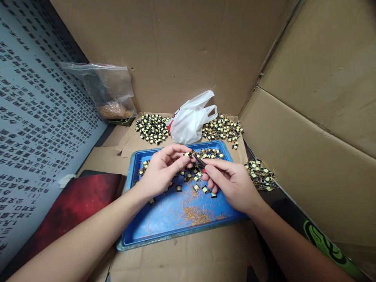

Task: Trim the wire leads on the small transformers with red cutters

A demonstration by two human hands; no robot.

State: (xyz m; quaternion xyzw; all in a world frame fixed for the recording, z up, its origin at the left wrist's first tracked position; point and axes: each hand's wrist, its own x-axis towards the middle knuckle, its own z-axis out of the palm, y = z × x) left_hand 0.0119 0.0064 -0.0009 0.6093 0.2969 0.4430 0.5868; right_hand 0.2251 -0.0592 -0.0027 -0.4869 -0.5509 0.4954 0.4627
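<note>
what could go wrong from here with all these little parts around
The red-handled tool in the right hand points close to the left hand's fingertips, so a slip might nip them. Loose wire bits on the blue tray could get caught among the parts there. The white plastic bag, between two piles, might mix them if dragged.

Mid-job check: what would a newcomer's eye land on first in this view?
Probably the bright blue tray in the middle, with copper-coloured wire scraps gathered on its near part. Above its far side, the left grip holds a small yellow-and-black part, and the right grip a dark-tipped tool with red on its handle. Behind the tray, a white plastic bag stands out between two piles of similar parts.
</note>
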